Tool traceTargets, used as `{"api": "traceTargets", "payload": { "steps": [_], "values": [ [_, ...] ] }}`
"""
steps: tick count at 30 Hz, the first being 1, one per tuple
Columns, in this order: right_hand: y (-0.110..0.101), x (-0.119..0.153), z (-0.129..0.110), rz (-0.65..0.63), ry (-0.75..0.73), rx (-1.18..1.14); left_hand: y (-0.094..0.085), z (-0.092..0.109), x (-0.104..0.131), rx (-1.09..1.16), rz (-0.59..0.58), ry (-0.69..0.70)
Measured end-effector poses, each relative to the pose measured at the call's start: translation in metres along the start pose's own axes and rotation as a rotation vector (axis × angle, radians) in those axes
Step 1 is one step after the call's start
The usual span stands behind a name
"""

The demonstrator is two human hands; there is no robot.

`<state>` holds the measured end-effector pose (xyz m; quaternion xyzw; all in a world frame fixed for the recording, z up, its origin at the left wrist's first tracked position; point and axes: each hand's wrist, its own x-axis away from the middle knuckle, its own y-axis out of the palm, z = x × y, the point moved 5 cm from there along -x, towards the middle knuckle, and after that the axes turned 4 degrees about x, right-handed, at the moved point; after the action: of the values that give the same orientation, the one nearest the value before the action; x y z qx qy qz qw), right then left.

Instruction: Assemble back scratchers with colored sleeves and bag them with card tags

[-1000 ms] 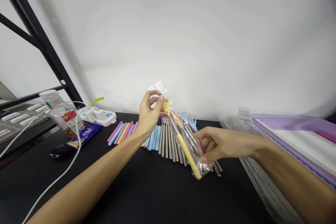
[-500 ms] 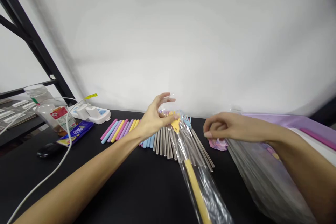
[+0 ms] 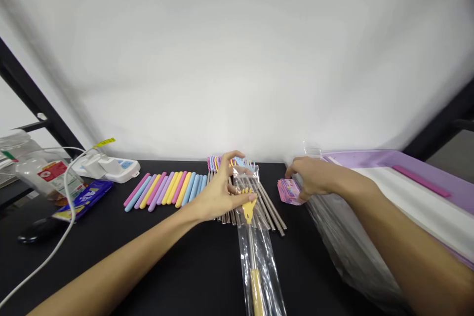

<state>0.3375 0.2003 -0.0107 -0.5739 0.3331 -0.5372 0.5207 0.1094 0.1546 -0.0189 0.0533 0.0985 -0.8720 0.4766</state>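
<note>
My left hand (image 3: 225, 187) pinches the yellow claw-shaped head of a back scratcher (image 3: 255, 289), which lies in a clear plastic sleeve (image 3: 272, 261) with its yellow handle toward me. Behind it, metal rods (image 3: 272, 207) with pastel claw heads lie fanned out by the wall. My right hand (image 3: 309, 175) has its fingers curved at a stack of pink printed cards (image 3: 289, 191), thumb at the right edge. Whether it grips a card is unclear. Clear plastic sleeves (image 3: 333, 227) lie under and beside my right forearm.
Left of the rods lies a row of pastel handles (image 3: 166, 188). Farther left are a power strip (image 3: 124, 170), a blue packet (image 3: 89, 197), a jar (image 3: 48, 177), a black mouse (image 3: 39, 230) and a white cable (image 3: 68, 197). A purple tray (image 3: 377, 158) stands right.
My right hand has moved onto the pink cards. The view has shifted, and the sleeved back scratcher now lies straighter toward me, still in my left hand.
</note>
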Motion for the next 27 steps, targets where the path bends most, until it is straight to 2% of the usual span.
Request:
{"api": "traceTargets", "payload": {
  "steps": [5, 11, 17, 27],
  "values": [
    [-0.001, -0.001, -0.002, 0.008, 0.007, 0.023, 0.007, -0.005, 0.001, -0.110, -0.015, -0.012],
    [-0.004, 0.002, -0.001, 0.069, -0.028, 0.004, 0.004, -0.010, 0.003, -0.162, 0.005, -0.039],
    [-0.018, 0.012, -0.002, 0.198, -0.087, -0.031, 0.005, -0.014, 0.003, -0.163, -0.029, -0.021],
    [-0.054, 0.033, -0.034, 0.295, -0.344, -0.454, 0.004, -0.015, 0.003, -0.116, -0.026, -0.023]
  ]
}}
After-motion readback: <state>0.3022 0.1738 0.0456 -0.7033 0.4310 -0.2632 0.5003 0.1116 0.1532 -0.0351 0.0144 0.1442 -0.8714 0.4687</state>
